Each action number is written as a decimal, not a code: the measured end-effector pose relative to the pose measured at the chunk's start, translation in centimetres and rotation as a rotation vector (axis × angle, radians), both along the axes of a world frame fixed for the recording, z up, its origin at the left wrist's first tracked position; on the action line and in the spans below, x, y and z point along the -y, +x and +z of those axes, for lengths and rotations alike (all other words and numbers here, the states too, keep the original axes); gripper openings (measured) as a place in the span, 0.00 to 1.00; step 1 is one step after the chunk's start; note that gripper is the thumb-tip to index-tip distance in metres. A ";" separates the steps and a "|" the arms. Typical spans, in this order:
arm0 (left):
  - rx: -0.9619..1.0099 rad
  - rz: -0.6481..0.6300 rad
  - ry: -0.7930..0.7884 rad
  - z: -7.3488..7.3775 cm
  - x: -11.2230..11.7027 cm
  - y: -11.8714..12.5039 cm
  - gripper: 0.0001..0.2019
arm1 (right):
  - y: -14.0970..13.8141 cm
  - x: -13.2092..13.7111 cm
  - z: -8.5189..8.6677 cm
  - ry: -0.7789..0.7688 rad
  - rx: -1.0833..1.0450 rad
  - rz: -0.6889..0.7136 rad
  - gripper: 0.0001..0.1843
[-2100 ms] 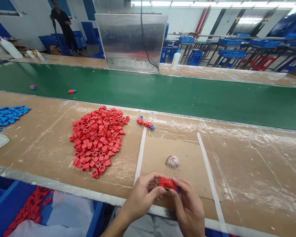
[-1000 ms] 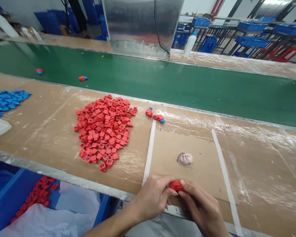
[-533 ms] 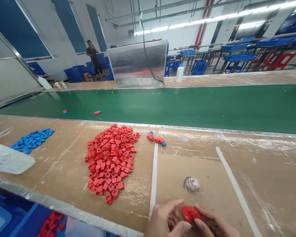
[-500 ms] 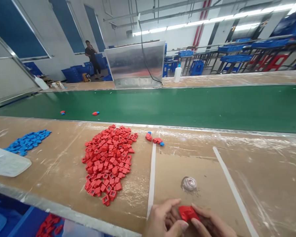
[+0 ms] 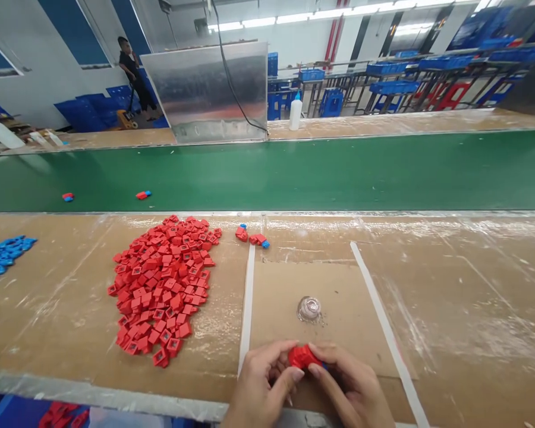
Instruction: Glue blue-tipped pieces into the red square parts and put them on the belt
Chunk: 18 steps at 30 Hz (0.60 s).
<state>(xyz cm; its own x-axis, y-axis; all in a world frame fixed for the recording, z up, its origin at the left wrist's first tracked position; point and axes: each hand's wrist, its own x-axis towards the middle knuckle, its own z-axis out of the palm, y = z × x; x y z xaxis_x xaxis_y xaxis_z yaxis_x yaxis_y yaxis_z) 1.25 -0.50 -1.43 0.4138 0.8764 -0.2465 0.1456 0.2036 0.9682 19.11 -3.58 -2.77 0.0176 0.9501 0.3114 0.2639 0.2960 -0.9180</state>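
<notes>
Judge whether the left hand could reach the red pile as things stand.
Probably yes: only a flat white tape strip lies between the left hand and the red pile. But it holds a red part with the right hand, so it would likely need to let go first.

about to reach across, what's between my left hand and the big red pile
In the head view, a white tape strip and a stretch of brown bench top lie between the left hand and the red pile.
</notes>
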 end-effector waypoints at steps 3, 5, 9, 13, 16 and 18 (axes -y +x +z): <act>0.047 -0.013 -0.047 0.7 -0.2 0.1 0.14 | -0.2 0.0 0.6 -0.009 0.043 0.052 0.05; 0.052 -0.017 -0.054 0.8 -0.2 0.1 0.13 | -0.3 -0.1 0.9 -0.006 0.073 0.093 0.06; 0.032 -0.028 -0.057 0.8 -0.3 -0.2 0.12 | -0.2 -0.4 1.1 0.015 0.107 0.149 0.07; 0.019 -0.055 -0.050 0.7 -0.4 -0.4 0.12 | 0.0 -0.7 0.9 0.044 0.147 0.161 0.06; 0.034 0.002 -0.071 0.3 -0.6 -0.3 0.14 | 0.0 -1.0 0.8 0.042 0.146 0.145 0.06; 0.046 0.087 -0.082 0.0 -0.7 -0.2 0.18 | -0.1 -1.2 0.8 0.035 0.135 0.129 0.06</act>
